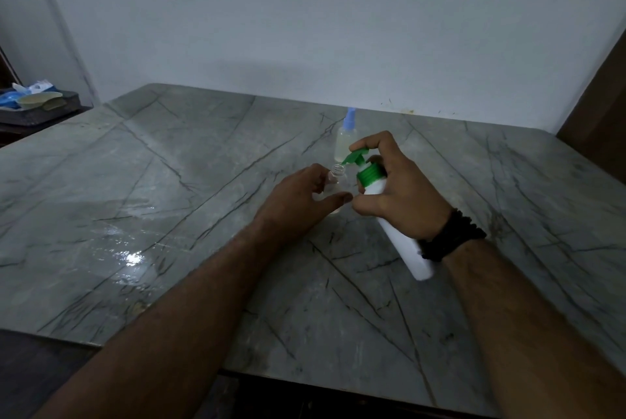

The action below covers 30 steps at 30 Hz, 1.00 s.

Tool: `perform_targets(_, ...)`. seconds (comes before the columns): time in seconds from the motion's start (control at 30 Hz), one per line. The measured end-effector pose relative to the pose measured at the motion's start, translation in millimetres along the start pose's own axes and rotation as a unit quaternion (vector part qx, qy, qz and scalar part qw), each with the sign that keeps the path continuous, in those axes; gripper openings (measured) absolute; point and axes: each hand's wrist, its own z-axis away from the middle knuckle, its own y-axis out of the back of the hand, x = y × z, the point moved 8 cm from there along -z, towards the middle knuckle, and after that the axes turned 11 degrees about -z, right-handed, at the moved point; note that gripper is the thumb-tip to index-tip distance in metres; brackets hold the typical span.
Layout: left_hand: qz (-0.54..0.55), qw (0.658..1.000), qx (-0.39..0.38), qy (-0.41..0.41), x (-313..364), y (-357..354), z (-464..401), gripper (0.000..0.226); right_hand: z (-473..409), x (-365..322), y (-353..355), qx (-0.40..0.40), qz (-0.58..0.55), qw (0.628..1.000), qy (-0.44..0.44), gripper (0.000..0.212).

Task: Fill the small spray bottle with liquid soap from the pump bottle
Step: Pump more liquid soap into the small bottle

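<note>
A grey veined stone table (203, 249) against a pale wall holds the work. The left hand (298, 201) curls around the small spray bottle (333, 185), uncapped and upright; the right hand (399, 195) grips the tilted pump bottle (399, 235), 1 finger on its green pump head (355, 156), spout at the mouth. That narrow neck is the risk: a drifting spout would drop soap down the outside or onto the table.

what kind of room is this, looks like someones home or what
Probably a room in a home, not a workshop: a grey veined stone table against a plain painted wall, and a side tray of household odds and ends at far left. Nothing pins down which room.
</note>
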Motion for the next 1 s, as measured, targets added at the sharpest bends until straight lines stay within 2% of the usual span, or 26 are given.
perform_targets(1.0, -0.003, 1.000, -0.003, 0.007, 1.4, 0.9, 0.3, 0.048, -2.0, 2.0, -1.3, 0.001, 0.008, 1.000, 0.002, 0.072)
